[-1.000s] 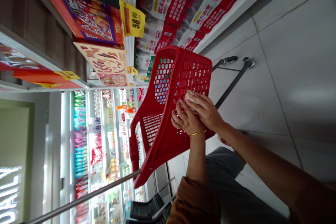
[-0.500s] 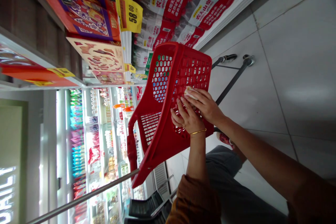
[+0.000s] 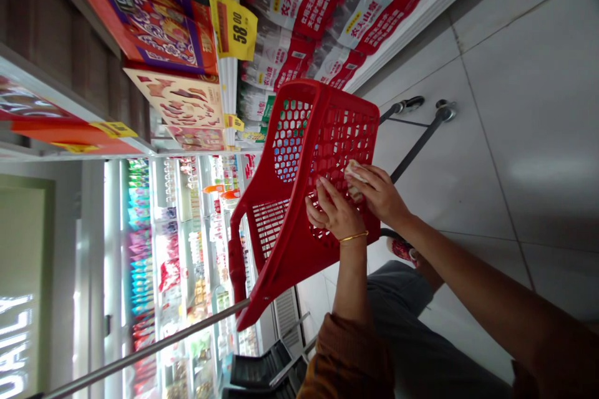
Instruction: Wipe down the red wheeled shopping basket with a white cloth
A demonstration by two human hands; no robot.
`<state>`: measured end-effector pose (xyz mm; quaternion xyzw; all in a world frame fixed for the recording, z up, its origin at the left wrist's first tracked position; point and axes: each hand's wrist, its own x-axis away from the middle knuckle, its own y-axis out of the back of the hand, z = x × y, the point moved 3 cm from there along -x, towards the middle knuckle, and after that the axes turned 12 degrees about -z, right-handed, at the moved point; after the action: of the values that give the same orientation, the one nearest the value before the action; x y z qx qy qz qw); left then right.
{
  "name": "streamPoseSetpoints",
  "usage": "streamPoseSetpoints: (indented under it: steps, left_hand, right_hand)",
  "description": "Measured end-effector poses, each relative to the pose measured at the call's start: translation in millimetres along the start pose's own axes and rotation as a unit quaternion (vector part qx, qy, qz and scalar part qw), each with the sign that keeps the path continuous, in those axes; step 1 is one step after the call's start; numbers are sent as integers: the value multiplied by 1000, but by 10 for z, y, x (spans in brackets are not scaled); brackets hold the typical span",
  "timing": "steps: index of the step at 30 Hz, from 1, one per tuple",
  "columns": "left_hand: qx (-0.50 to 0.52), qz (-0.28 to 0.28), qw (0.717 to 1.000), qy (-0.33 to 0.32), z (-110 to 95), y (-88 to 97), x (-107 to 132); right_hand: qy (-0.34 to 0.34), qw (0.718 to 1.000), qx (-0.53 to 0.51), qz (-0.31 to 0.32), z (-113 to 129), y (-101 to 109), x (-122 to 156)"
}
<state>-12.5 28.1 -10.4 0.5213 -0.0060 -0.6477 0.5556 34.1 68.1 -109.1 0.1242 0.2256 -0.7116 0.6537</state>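
A red plastic mesh shopping basket (image 3: 349, 134) stands tilted in this rolled view, filling the middle of the frame. My right hand (image 3: 379, 194) pinches a small cream-coloured packet (image 3: 354, 176) against the basket's mesh wall, and its fingers hide part of the packet. Just beside it, my left hand (image 3: 333, 211) rests on the same wall with its fingers spread, holding nothing. A gold bracelet circles my left wrist. I cannot tell what the packet is.
Packs of bottled water (image 3: 304, 3) and gift boxes (image 3: 161, 28) line the shelves, with a yellow 58.00 price tag (image 3: 233, 31). A lit refrigerated display (image 3: 175, 249) stands beyond the basket. Dark cart legs with casters (image 3: 442, 111) rest on the tiled floor (image 3: 528, 87).
My right hand and the packet have shifted slightly rightward in the picture, away from the left hand. The left hand stays on the basket wall.
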Motion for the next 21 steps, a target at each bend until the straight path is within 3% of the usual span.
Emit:
streamPoseSetpoints:
  steps: [4,8,11,15,19,21]
  left_hand:
    - [-7,-8,1000,-8,20,19,20]
    - [0,13,999,-42,5,43,35]
    - [4,17,999,-50,-3,58,44]
    - [10,21,999,-29,14,62,48]
    - [16,26,999,-33,25,64,49]
    - [14,10,999,-31,33,74,54]
  right_hand:
    - [5,1000,-5,-13,154,16,-118]
    - [42,998,-45,23,450,-83,-356]
    - [34,997,-57,31,554,-169,-487]
    - [99,990,-71,64,575,-203,-513]
    - [63,997,-30,27,506,-130,-453]
    - [79,995,-26,47,469,-106,-395]
